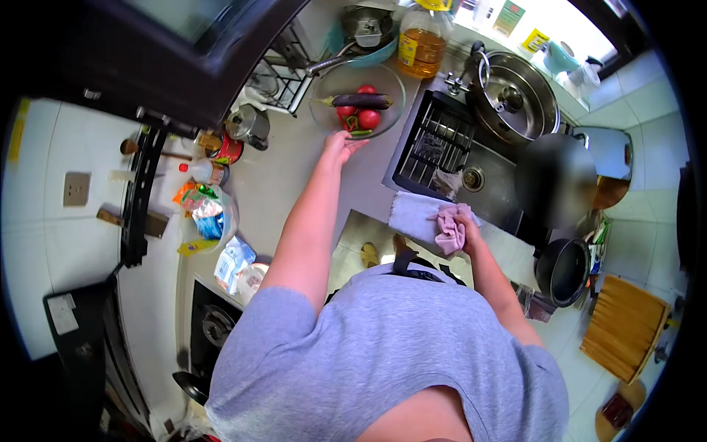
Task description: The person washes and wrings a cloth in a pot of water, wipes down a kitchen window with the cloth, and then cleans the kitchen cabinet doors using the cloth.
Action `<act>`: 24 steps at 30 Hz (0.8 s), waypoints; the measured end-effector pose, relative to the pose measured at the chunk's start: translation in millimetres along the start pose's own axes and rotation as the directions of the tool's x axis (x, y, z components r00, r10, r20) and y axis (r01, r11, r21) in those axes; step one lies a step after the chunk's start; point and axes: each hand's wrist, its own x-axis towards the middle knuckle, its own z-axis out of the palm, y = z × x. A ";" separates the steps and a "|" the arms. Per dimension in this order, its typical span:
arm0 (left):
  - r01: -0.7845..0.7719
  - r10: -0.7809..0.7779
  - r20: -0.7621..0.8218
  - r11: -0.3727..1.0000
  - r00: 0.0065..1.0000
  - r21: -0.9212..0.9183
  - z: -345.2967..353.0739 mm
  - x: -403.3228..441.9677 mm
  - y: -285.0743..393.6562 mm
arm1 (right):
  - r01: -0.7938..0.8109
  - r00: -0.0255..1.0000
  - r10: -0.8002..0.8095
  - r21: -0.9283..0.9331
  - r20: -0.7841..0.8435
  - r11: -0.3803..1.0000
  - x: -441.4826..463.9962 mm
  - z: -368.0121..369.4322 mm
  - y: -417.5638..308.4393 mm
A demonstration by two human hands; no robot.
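A glass bowl on the counter holds a dark eggplant, several red tomatoes and green peppers. My left hand is at the bowl's near rim, its fingers stretched out and partly under the edge. At the front of the sink, my right hand grips a crumpled pink cloth. Beneath it, a pale towel hangs over the counter edge.
The sink has a drying rack and a large steel pot. An oil jug stands behind the bowl. A moka pot, bottles and bags line the left side. A black pan is at the right.
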 end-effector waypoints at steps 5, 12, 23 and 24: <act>0.120 -0.067 -0.224 0.965 0.972 0.233 29.0 -52.9 5.7 | -0.033 0.998 0.038 -0.094 0.051 0.995 7.7 -4.8 -0.6; -0.437 0.436 0.336 0.154 0.835 0.886 -26.1 -245.2 2.9 | 0.013 0.983 0.018 -0.166 0.184 0.986 2.1 1.9 -0.6; 0.371 0.938 -0.343 0.299 0.056 0.879 -214.8 -543.6 -35.7 | 0.124 0.962 -0.046 -0.279 0.269 0.952 5.1 3.4 -3.3; 0.379 0.882 -0.469 0.419 0.047 0.825 -230.9 -552.4 -39.6 | 0.086 0.952 0.001 -0.270 0.305 0.959 8.3 -1.1 -5.5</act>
